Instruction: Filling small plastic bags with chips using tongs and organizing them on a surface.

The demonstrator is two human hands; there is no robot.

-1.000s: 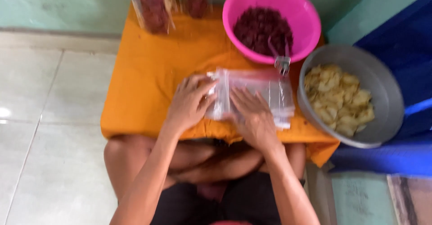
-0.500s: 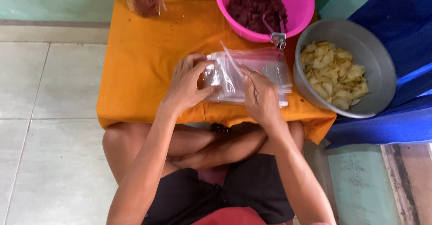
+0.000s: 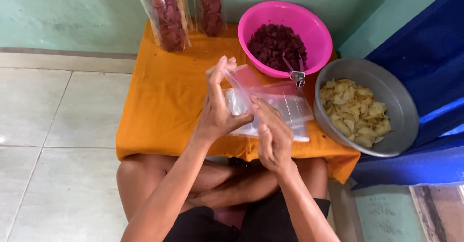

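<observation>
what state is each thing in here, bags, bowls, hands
left hand: raised, pinching a clear plastic bag
right hand: raised, fingers on the same bag
clear plastic bag: lifted off the stack, empty
stack of clear bags: lying flat on the orange cloth
pink bowl: holds dark red chips, tongs resting inside
metal bowl: holds pale yellow chips
tall bags: upright, filled with red chips

Orange cloth (image 3: 159, 97) lies open leftward; bowls (image 3: 290, 24) crowd the right.
</observation>
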